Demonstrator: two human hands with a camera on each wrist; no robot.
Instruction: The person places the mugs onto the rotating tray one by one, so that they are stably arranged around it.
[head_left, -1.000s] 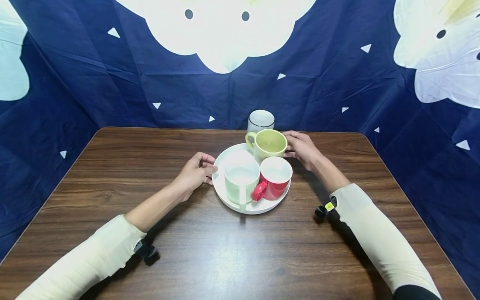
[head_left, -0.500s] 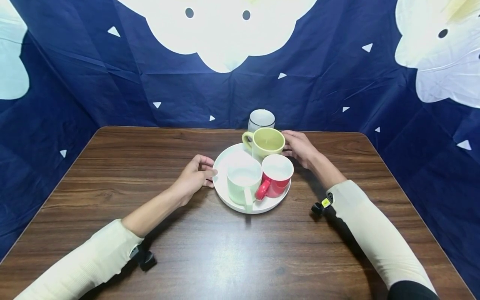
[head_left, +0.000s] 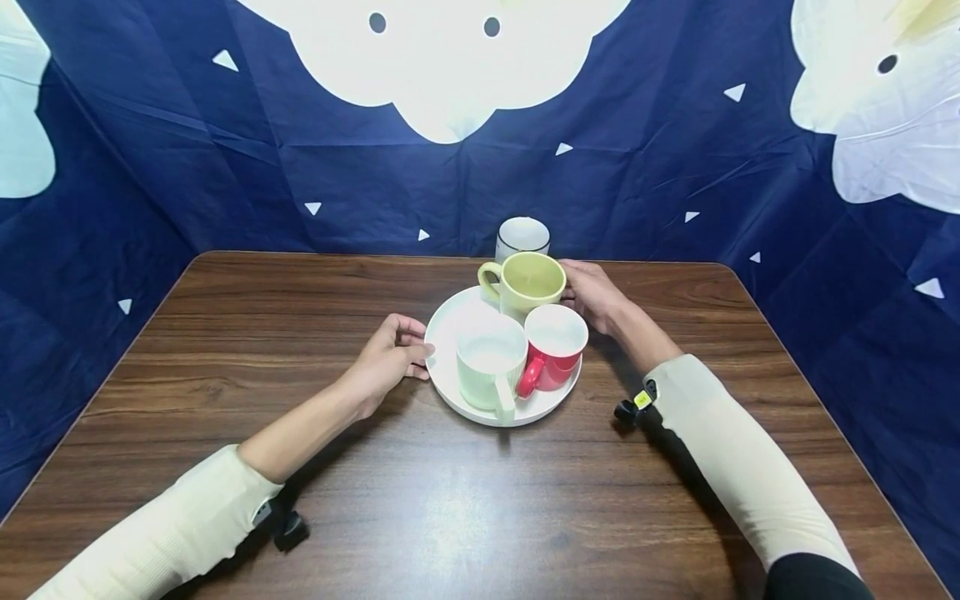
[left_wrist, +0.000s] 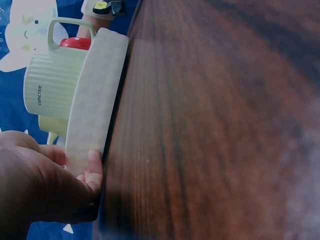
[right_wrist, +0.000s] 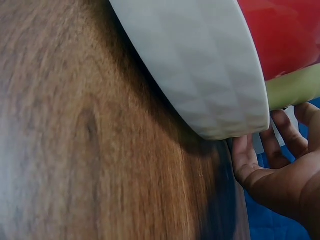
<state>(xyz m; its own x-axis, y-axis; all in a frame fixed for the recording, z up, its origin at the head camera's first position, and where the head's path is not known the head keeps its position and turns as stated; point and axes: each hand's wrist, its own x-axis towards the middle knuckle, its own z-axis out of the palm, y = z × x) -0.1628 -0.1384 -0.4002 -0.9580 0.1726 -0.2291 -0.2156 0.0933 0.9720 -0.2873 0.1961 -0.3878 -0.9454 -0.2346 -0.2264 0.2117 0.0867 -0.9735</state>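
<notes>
A round white plate point(head_left: 442, 333) with a raised, faceted wall carries a pale green ribbed mug point(head_left: 487, 375), a red mug point(head_left: 555, 371) and a yellow-green mug point(head_left: 517, 279). My left hand point(head_left: 386, 362) pinches the plate's left side, thumb at the rim and fingers against the wall, as the left wrist view shows. On the far right side my right hand point(head_left: 596, 296) holds the plate's edge beside the yellow-green mug; its fingers point(right_wrist: 242, 155) lie along the wall in the right wrist view. Part of this hand is hidden behind the mugs in the head view.
A white cup point(head_left: 522, 237) with a dark rim line stands behind the yellow-green mug at the far table edge. The brown wooden table point(head_left: 450, 500) spreads around the plate. A dark blue patterned cloth point(head_left: 360, 183) hangs behind and at both sides.
The plate has turned counterclockwise in place: the pale green mug has shifted right, the red mug slightly up and right, the yellow-green mug left. My right hand has moved slightly left with it.
</notes>
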